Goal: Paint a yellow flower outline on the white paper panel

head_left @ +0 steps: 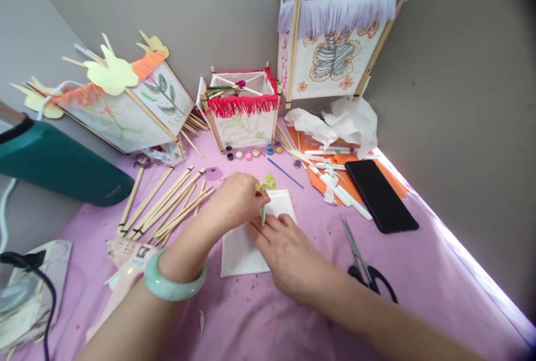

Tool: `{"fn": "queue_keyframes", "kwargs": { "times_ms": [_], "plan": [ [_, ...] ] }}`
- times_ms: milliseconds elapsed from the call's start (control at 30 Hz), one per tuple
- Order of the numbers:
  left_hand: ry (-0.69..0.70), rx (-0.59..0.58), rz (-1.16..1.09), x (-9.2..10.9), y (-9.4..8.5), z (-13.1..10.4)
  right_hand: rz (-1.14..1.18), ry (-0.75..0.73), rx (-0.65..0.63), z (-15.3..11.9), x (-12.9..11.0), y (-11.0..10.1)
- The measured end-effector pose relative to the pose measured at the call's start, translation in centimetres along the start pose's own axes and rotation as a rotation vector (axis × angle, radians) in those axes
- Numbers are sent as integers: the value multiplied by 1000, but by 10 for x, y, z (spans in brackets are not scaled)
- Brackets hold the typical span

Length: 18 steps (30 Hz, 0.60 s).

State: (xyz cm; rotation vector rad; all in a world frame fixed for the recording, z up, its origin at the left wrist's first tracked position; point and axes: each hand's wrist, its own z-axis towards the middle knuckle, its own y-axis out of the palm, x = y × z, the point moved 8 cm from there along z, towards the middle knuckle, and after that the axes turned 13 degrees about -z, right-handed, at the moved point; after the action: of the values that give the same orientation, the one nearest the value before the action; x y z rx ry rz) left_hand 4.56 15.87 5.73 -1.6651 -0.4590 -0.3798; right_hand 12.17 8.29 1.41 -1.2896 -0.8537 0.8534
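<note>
My left hand, with a pale green bangle on its wrist, is closed in a pinch on a small green leafy sprig. The sprig's curled leaves stick out past the fingertips, and a thin green piece points down from them. Under both hands lies a flat white rectangular sheet; whether it is paper or cloth I cannot tell. My right hand rests flat on this sheet, fingers stretched out, close below the sprig. Scissors with black handles lie to the right of my right hand.
Wooden sticks and a teal bottle are on the left. Decorated lanterns stand along the wall, with small paint pots and a brush before them. A black phone overlaps orange paper at right.
</note>
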Motion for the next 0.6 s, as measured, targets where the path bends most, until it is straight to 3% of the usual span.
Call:
{"fn": "queue_keyframes", "kwargs": {
  "times_ms": [233, 433, 500, 600],
  "plan": [
    [15, -2, -39, -2, 1, 1, -124, -26, -17, 9, -8, 8],
    [22, 19, -30, -4, 1, -7, 117, -96, 165, -15, 3, -6],
    [37, 41, -32, -4, 1, -13, 189, -90, 246, -27, 14, -15],
    [27, 58, -41, -7, 3, -23, 256, 129, 311, -35, 52, -24]
  ]
}}
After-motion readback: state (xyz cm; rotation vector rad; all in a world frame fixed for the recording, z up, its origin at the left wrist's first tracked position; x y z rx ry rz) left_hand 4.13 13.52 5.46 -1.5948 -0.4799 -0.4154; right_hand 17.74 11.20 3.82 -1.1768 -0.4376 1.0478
